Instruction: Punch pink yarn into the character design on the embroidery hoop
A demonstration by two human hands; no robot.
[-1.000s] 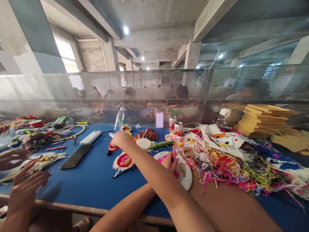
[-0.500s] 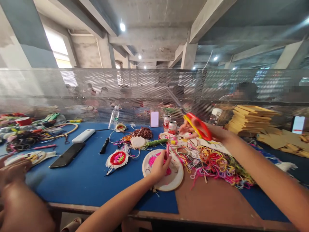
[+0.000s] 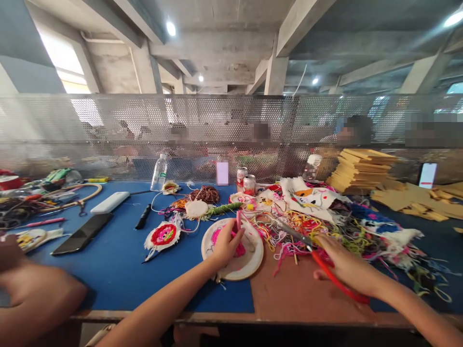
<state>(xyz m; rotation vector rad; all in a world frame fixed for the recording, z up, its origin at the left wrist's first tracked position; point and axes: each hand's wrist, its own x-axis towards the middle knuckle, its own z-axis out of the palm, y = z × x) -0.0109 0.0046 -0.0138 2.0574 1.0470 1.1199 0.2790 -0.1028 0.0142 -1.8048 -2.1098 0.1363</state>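
My left hand (image 3: 227,245) is closed around a pink punch needle (image 3: 238,220), which stands upright between thumb and fingers. Under that hand lies a round embroidery hoop (image 3: 253,264) with white cloth and bright pink yarn stitching, partly covered by my fingers. In my right hand (image 3: 349,265) is a pair of red-handled scissors (image 3: 327,268), low over the table's brown patch. Their grey blades point left and away from me, over the edge of a heap of coloured yarn scraps (image 3: 307,224).
Beyond the hoop lie green yarn (image 3: 224,208) and a red flower patch (image 3: 162,236). Two cans (image 3: 249,184), a bottle (image 3: 158,172) and a propped phone (image 3: 222,173) stand before the mesh screen (image 3: 202,115). At left are a black phone (image 3: 83,233) and a neighbour's arm (image 3: 39,294).
My right hand has brought the scissors down and to the right, from raised above the yarn to low over the table. My left hand stays on the hoop. The view has shifted slightly.
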